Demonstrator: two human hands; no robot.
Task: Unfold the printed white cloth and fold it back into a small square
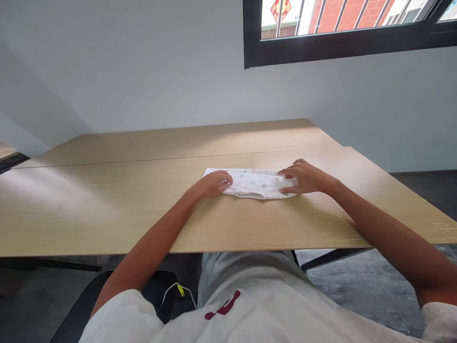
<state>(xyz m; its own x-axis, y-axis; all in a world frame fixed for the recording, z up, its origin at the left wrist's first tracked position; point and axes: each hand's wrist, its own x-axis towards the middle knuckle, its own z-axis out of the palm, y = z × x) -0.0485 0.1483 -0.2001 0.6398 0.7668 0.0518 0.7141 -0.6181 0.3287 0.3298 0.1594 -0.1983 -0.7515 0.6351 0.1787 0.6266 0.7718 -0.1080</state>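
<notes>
Wooden table [107, 209] bears folded cloth [257, 183], left hand [214, 183] and right hand [303, 177] pressing its ends.

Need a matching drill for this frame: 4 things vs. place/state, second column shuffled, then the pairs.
Things:
1. left hand
2. right hand
3. cloth
4. window

Place/state:
A. top right, in the wall
B. flat on the table, folded
C. curled on the cloth's left end
D. fingers spread on the cloth's right end

Pairs: 1-C, 2-D, 3-B, 4-A
</notes>
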